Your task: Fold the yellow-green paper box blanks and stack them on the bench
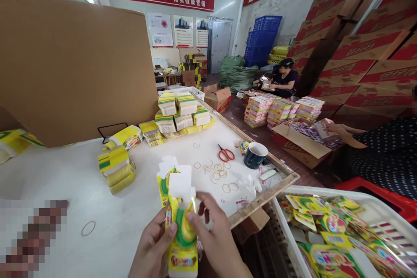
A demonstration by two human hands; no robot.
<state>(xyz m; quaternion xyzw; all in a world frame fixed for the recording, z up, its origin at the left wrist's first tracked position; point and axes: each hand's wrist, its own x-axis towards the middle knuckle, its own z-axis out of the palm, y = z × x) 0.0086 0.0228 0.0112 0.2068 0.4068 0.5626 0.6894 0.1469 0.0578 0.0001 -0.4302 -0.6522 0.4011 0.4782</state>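
Observation:
Between my two hands is a yellow and green printed carton, upright, its white top flaps unfolded. My left hand grips its left side, the thumb across the front. From the right, my right hand closes on the upper part, thumb on the front near the opening. Just behind it, another carton of the same print stands partly hidden, white flaps raised. Bundled flat cartons lie on the white table to the left, with stacked bundles at the back.
Red-handled scissors, loose rubber bands and a dark mug lie toward the table's right edge. A white basket of cartons stands at right. A cardboard sheet rises at left. Two other people work beyond, at right.

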